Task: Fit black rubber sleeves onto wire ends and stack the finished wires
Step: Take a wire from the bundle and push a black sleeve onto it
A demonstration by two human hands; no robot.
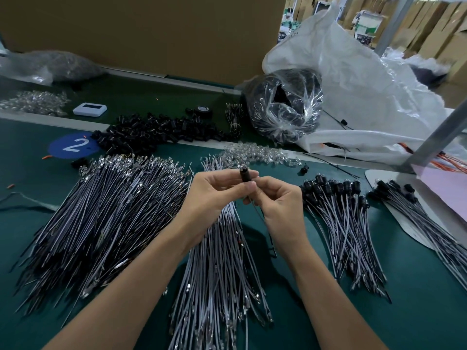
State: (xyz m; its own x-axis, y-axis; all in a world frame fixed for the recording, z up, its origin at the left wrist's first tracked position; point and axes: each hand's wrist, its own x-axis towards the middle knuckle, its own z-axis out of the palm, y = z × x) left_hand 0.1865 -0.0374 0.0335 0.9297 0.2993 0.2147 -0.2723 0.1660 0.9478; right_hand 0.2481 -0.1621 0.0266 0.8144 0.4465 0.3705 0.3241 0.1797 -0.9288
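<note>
We pinch a matte black rubber sleeve (pixel 244 176) with left hand (pixel 214 195); right hand (pixel 275 200) fingers grip thin grey wire (pixel 256 210).

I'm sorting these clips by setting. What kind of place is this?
Most likely a factory assembly bench: big piles of identical wires on a green work surface, a heap of loose black rubber sleeves, and stacked cardboard cartons behind.
</note>
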